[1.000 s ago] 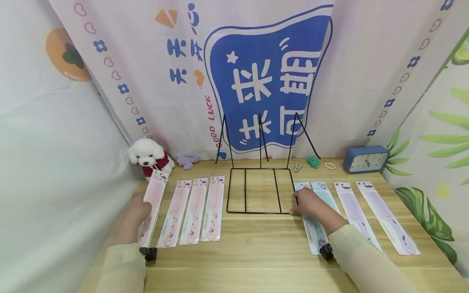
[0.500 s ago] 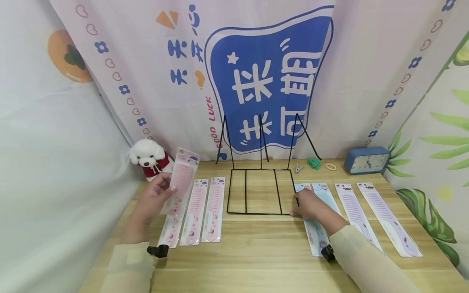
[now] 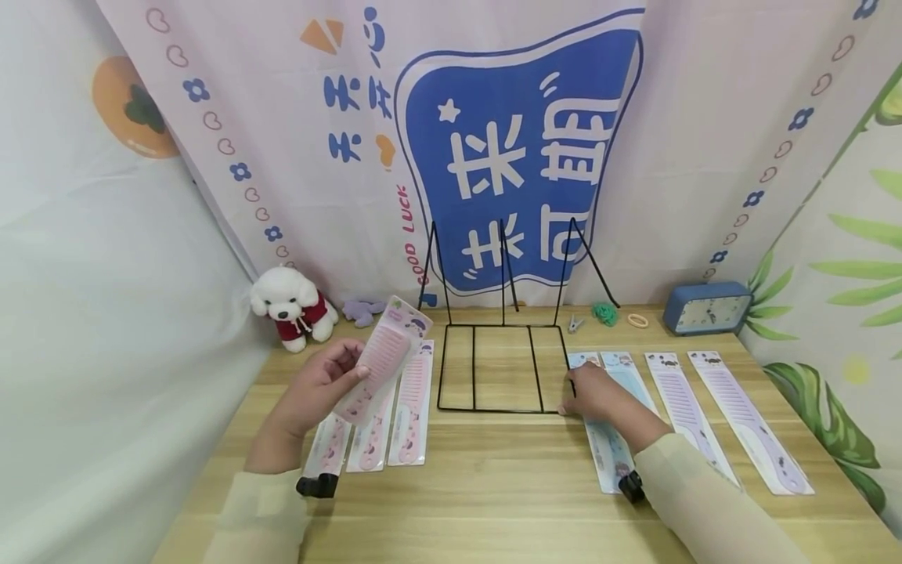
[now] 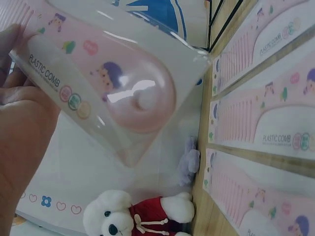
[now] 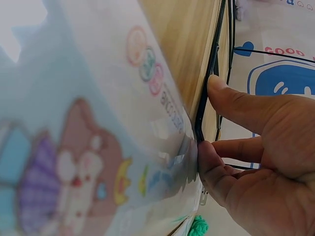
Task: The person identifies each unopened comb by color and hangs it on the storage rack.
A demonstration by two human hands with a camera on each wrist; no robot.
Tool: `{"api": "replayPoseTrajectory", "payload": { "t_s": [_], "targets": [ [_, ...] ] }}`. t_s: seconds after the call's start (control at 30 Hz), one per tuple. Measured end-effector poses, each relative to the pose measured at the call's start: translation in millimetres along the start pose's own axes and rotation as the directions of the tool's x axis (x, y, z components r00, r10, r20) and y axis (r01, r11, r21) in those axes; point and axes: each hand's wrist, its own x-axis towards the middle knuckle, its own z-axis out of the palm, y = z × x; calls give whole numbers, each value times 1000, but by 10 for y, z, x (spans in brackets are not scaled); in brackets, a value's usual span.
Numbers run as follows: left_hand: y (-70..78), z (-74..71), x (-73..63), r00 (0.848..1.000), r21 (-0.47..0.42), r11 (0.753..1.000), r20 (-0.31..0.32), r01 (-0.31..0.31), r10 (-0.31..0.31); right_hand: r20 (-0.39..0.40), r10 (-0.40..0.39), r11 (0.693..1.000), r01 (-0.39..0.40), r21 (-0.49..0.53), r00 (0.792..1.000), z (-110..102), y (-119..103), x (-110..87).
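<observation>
Comb package (image 3: 384,364) hangs above the left part of the table (image 3: 486,501), overlapping the flat row of three pink packs (image 3: 412,399) in the head view. One second ago it was out by the table's left edge, in front of the white toy dog (image 3: 285,301); half a second ago it covered the purple toy (image 3: 362,312), which shows again at the back edge. It also leans further right now. The left hand (image 3: 320,384) pinches it, thumb across the front and fingers behind. The right hand (image 3: 590,392) is unchanged: thumb and fingers clamped on the near right corner of the black wire rack (image 3: 474,368), beside the blue packs (image 3: 606,454).

The held comb is pale pink, sealed in glossy clear plastic that catches glare. Its teeth lie towards the table's back edge; its rounded handle end has a hole. Small purple-haired figures and a green motif decorate it, with "PLASTIC COMB" and round coloured badges printed alongside.
</observation>
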Motion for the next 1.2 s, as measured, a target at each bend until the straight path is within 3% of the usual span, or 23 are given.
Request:
{"api": "replayPoseTrajectory", "payload": {
  "t_s": [0.67, 0.77, 0.87, 1.0, 1.07, 1.2],
  "targets": [
    [6, 57, 6, 1000, -8, 1000, 10, 4, -4, -12, -20, 1000, 19, -14, 1000, 24, 24, -7],
    [11, 73, 3, 1000, -7, 1000, 2, 26, -26, -14, -29, 999, 29, -17, 999, 28, 26, 2],
    [17, 108, 23, 995, 31, 995, -33, 93, -92, -15, -31, 999, 30, -17, 999, 30, 27, 11],
    [12, 189, 102, 977, 125, 974, -117, 190, -176, -16, -29, 999, 29, -18, 999, 32, 28, 13],
    [8, 247, 161, 970, 143, 967, -154, 212, -190, -15, -26, 1000, 25, -18, 1000, 31, 29, 8],
    [-13, 388, 302, 959, 97, 970, -203, 223, -200, -12, -30, 999, 29, -17, 999, 27, 35, 7]
  ]
}}
